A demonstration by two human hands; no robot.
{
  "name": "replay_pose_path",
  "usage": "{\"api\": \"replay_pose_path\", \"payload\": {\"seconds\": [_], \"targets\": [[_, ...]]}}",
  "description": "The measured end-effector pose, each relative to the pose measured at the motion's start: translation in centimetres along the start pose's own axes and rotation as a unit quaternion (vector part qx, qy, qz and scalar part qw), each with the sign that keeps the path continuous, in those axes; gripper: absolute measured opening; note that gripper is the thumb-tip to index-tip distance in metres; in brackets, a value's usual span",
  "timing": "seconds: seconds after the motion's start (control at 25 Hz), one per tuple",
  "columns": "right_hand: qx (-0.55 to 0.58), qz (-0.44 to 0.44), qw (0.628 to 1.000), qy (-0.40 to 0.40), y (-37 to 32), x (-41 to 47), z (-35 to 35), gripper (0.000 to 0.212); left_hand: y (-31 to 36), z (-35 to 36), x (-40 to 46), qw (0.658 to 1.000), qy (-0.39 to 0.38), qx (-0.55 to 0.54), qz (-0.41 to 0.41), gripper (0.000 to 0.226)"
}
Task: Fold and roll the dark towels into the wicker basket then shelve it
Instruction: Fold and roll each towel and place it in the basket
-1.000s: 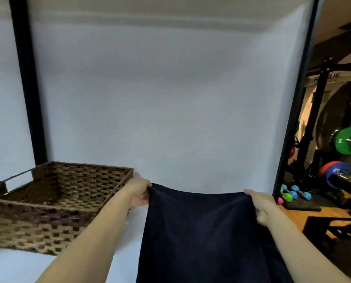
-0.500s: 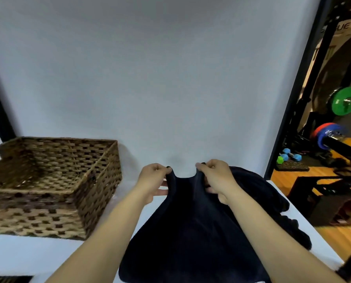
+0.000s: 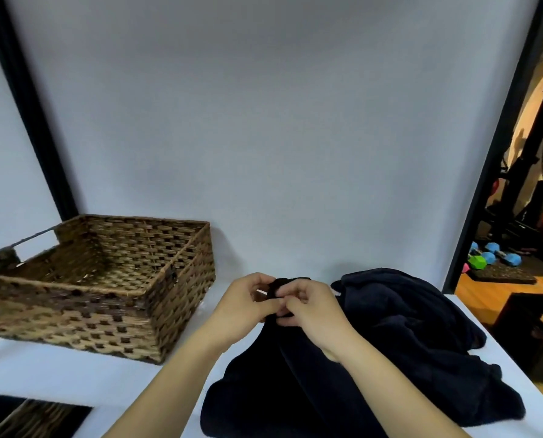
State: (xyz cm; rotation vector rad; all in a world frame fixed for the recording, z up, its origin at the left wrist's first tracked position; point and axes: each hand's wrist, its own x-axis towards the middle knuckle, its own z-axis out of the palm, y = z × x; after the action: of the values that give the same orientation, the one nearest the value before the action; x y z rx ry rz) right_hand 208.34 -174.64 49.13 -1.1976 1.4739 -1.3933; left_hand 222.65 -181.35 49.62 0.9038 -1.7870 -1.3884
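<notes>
Both hands meet at the top edge of a dark towel (image 3: 283, 384) — left hand (image 3: 248, 306) and right hand (image 3: 311, 311) side by side, touching or nearly so, each with fingers curled and pinching the bunched upper corners of the cloth. The towel hangs from this pinch and spreads out below onto the white table (image 3: 74, 377), its lower part running off the bottom of the view between the two forearms.

Just right of the hands lies a heap of more dark towels (image 3: 415, 314), crumpled, resting on the same table near its right edge.

The wicker basket (image 3: 112, 317) stands on the table to the left of the hands, apart from them and from the towels — upright, open top, nothing visible inside; a handle cut-out shows in its left wall.

Behind it all a plain pale backdrop (image 3: 279, 137) between dark posts. Beyond the right post, dumbbells (image 3: 491, 257) on a wooden floor.
</notes>
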Motion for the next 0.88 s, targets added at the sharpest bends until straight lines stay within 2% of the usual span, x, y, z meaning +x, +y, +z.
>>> {"api": "replay_pose_path", "payload": {"seconds": [0.08,0.16,0.2,0.32,0.4,0.56,0.64,0.72,0.88], "targets": [[-0.019,-0.024,1.000,-0.005,0.4,-0.3,-0.1,0.012,0.0,-1.1,-0.5,0.999,-0.017,0.028,0.026,0.013],[-0.143,-0.089,0.985,0.028,0.4,0.0,-1.4,0.019,0.4,-2.2,-0.8,0.999,-0.037,0.015,0.037,0.010],[-0.215,-0.118,0.969,0.020,0.4,0.3,-2.3,0.024,0.8,-2.8,-1.0,0.998,-0.050,0.006,0.041,0.010],[-0.337,-0.140,0.927,-0.091,-0.6,1.5,-3.9,0.030,2.2,-4.1,-1.4,0.994,-0.086,0.013,0.069,0.009],[-0.400,-0.155,0.894,-0.128,-1.5,2.2,-3.8,0.033,3.4,-4.7,-1.7,0.989,-0.116,0.026,0.091,0.007],[-0.402,-0.168,0.881,-0.185,-3.8,3.1,-3.3,0.039,5.1,-6.2,-2.3,0.981,-0.153,0.058,0.109,0.013],[-0.414,-0.157,0.873,-0.204,-4.1,3.6,-3.3,0.033,5.7,-7.1,-2.6,0.979,-0.154,0.069,0.116,0.013],[-0.432,-0.145,0.869,-0.193,-4.2,3.7,-3.4,0.024,6.2,-7.8,-3.0,0.979,-0.149,0.066,0.120,0.011],[-0.428,-0.159,0.875,-0.161,-4.4,3.8,-3.9,0.030,6.7,-8.9,-3.2,0.987,-0.090,0.071,0.116,0.010]]}}
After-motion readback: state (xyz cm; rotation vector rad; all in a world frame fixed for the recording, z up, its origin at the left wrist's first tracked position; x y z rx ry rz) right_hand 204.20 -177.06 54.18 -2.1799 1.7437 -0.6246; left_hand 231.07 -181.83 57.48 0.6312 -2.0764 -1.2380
